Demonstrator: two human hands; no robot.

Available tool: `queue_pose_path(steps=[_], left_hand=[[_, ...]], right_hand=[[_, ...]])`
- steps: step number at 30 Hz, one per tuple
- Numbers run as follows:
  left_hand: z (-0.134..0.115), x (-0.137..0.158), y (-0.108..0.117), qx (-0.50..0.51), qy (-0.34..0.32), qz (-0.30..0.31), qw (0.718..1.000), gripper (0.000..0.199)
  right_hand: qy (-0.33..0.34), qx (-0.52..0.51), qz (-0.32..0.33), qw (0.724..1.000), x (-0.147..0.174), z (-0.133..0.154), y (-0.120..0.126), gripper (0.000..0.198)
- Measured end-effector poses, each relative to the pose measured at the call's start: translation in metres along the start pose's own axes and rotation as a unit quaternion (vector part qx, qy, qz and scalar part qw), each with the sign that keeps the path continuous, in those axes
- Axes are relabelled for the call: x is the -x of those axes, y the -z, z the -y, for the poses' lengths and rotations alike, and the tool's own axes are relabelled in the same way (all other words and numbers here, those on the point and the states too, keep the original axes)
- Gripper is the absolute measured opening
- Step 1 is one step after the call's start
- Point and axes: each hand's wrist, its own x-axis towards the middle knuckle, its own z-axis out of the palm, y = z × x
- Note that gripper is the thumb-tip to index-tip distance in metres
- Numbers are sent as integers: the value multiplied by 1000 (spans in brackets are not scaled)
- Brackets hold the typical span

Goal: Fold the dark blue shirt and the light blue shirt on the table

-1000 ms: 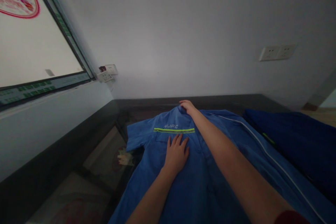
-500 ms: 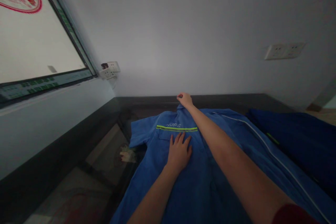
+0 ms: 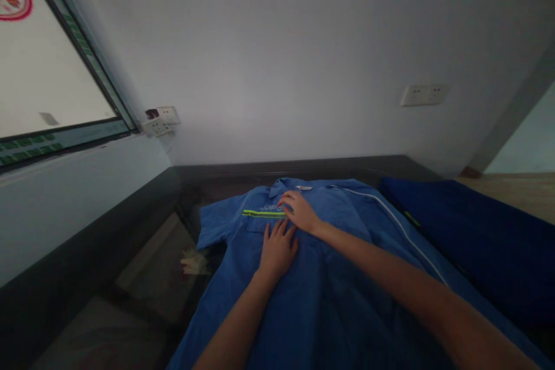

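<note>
A blue short-sleeved work shirt [image 3: 286, 312] lies spread out, its collar [image 3: 277, 187] toward the wall. Across its chest run a yellow-green stripe [image 3: 255, 213] and pale lettering, partly covered by my fingers. My left hand [image 3: 277, 250] rests flat on the chest just below the stripe, fingers spread. Above and to the right of it, my right hand [image 3: 299, 211] is over the upper chest below the collar. Its fingers are slightly bent and apart, with nothing visible in them. A white label [image 3: 304, 188] shows inside the neck.
Under the shirt is a dark glossy tabletop [image 3: 143, 277] with a raised dark edge [image 3: 234, 170] along the wall. Darker blue folded cloth [image 3: 459, 231] lies on the right. A small pale item [image 3: 193, 262] is left of the shirt. Wall sockets [image 3: 424, 95] and a window frame [image 3: 87, 127] are beyond.
My right hand has come down from the raised collar to the upper chest, and its pinched fingers have opened. The collar now lies lower. My left hand stays on the chest; the view has shifted right.
</note>
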Motion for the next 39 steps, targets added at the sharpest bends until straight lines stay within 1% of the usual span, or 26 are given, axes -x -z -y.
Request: queue_pose_path(steps=[3,7,9,12,13,15,17,19,21,22,24,26,28,30,32,34,35,37,39], left_hand=[[-1,0,0,-6,0,8,1000,36],[-2,0,1,-14,1,12,1000,39],[-2,0,1,-16,-3,15,1000,41],[-1,0,0,-21,-7,20,1000,42],[0,0,-1,-23,-7,22,999,42],[0,-1,-1,-26,-8,28,999,42],[0,-1,-2,-28,-8,33,999,42],[1,-2,-3,-29,-8,35,999,43],[1,-2,-4,-31,-11,35,999,43],[1,-2,-4,-34,-12,35,999,44],[1,-3,-4,-42,-16,32,999,43],[0,-3,-4,-46,-19,23,998,43],[-1,-3,-2,-47,-24,8,999,42],[-4,-1,1,-53,-36,-12,998,40],[-8,0,5,-59,-59,-28,996,39],[-14,0,8,-57,-85,-33,994,38],[-18,-1,9,-50,-97,-33,993,37],[-32,-7,12,-24,-121,-33,992,36],[-56,-12,17,16,-150,-29,988,34]], right_hand=[[7,-31,47,998,38,21,19,22],[-2,-39,97,994,78,40,55,22],[-13,-37,107,993,96,46,77,23],[-42,-59,97,993,126,55,116,21],[-64,-75,89,991,137,57,131,20],[-135,-109,69,982,164,63,165,18],[-224,-125,46,965,195,68,199,19],[-308,-124,19,943,232,72,229,25],[-373,-118,-21,920,273,79,251,30],[-397,-114,-41,910,294,83,259,32],[-435,-102,-78,891,334,94,266,35],[-457,-79,-103,880,369,106,266,38],[-462,-47,-110,879,396,118,262,44],[-458,-14,-101,883,415,128,257,52],[-448,19,-87,890,425,135,250,60],[-434,69,-84,894,427,138,241,64],[-431,104,-89,892,426,138,235,64],[-438,186,-101,874,420,136,224,61],[-451,251,-104,850,413,132,214,55]])
